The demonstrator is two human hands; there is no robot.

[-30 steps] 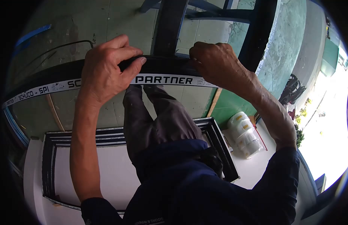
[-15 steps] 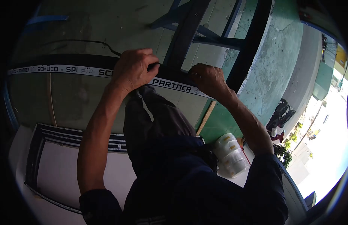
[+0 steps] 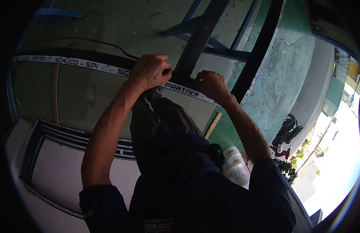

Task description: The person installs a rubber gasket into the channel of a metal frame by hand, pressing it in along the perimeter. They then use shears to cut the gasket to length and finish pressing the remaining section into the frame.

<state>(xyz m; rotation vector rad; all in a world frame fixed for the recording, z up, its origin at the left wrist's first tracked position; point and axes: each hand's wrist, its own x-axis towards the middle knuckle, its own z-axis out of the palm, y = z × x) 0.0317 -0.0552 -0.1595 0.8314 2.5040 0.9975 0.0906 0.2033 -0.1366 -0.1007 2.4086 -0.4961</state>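
Note:
A dark frame [image 3: 106, 60] with white tape printed "SCHÜCO - SPI PARTNER" along its near edge lies across in front of me. My left hand [image 3: 152, 72] is closed over its near bar, fingers curled and thumb pressed in. A thin black cord-like strip [image 3: 106, 42] runs from the upper left into that hand. Just right of the crossbar [image 3: 197, 42], my right hand [image 3: 212, 83] rests on the same bar, its fingers pinched together. Whatever sits between the right fingertips is hidden.
Blue trestle legs [image 3: 226, 52] stand beneath the frame. More dark frames [image 3: 87, 141] lean at lower left by a pale panel [image 3: 67, 171]. Clear-wrapped rolls [image 3: 236, 167] and a wooden strip [image 3: 213, 125] are at lower right. A motorbike [image 3: 287, 130] is outside.
The view has shifted slightly, so the frame appears farther right. My right hand has come a little nearer my left along the bar. Both hands stay closed.

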